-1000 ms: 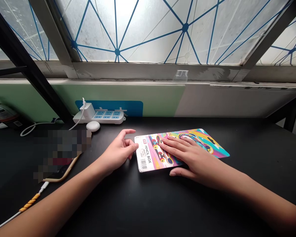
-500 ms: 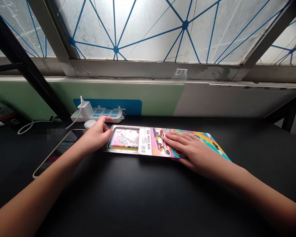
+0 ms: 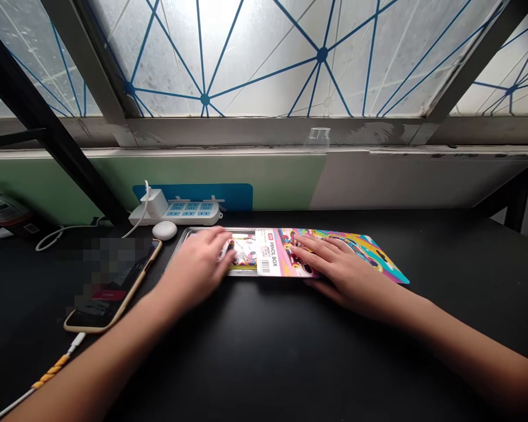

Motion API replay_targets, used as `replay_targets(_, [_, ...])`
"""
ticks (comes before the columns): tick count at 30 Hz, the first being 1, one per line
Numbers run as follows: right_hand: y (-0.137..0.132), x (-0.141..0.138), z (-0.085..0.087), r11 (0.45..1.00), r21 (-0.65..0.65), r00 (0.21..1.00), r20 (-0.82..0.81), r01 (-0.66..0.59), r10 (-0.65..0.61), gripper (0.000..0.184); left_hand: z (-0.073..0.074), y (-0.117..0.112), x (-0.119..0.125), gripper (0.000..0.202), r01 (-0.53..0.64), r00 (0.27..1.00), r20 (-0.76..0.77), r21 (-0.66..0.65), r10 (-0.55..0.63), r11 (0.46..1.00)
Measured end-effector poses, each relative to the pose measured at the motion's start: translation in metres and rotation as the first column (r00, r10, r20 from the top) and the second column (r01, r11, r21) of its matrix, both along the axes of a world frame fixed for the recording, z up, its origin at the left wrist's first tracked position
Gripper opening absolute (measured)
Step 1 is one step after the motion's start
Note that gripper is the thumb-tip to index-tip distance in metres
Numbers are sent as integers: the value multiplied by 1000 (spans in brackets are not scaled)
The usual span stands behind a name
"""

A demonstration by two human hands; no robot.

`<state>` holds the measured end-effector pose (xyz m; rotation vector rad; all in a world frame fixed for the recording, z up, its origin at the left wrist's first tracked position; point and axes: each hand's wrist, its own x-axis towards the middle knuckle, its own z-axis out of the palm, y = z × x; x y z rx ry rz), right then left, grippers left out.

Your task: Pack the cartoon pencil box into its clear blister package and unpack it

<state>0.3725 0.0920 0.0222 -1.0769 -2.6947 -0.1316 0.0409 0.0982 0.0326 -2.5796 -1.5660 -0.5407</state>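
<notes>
A pencil box lies on the black desk (image 3: 264,351). Its colourful card sleeve (image 3: 369,255), labelled "PENCIL BOX", covers the right part. The metal tin (image 3: 245,253) inside sticks out of the sleeve to the left. My right hand (image 3: 334,266) lies flat on the sleeve with its fingers stretched out, pressing it down. My left hand (image 3: 198,266) rests over the exposed end of the tin. Its fingers are smeared by motion, so their grip is unclear.
A phone (image 3: 114,284) in a tan case lies left of my left hand, with a cable (image 3: 48,369) running off its near end. A white power strip (image 3: 180,210) with a plugged charger and a small white round object (image 3: 164,230) sit by the wall. A bottle (image 3: 0,208) stands far left.
The tin has slid out of the sleeve's left end. My left hand went from the sleeve's end to the tin's far end, then back over the tin. My right hand stayed flat on the sleeve.
</notes>
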Motion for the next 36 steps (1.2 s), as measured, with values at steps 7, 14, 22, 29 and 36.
replay_targets(7, [3, -9, -3, 997, 25, 996, -44, -80, 81, 57, -10, -18, 21, 60, 121, 984, -125, -78, -130, 990])
replay_targets(14, [9, 15, 2, 998, 1, 998, 1, -60, 60, 75, -4, -13, 11, 57, 126, 987, -90, -91, -134, 988])
replay_targets(22, [19, 43, 15, 999, 39, 999, 20, -37, 36, 84, -3, -12, 9, 57, 124, 989, -66, -103, -131, 987])
replay_targets(29, [17, 72, 43, 996, 87, 995, -99, 9, -1, 71, -3, -8, 0, 58, 191, 979, -52, -117, -198, 975])
replay_targets(36, [-16, 42, 59, 987, 158, 969, -246, 27, 13, 64, -4, -10, 10, 59, 161, 985, 92, -185, -146, 970])
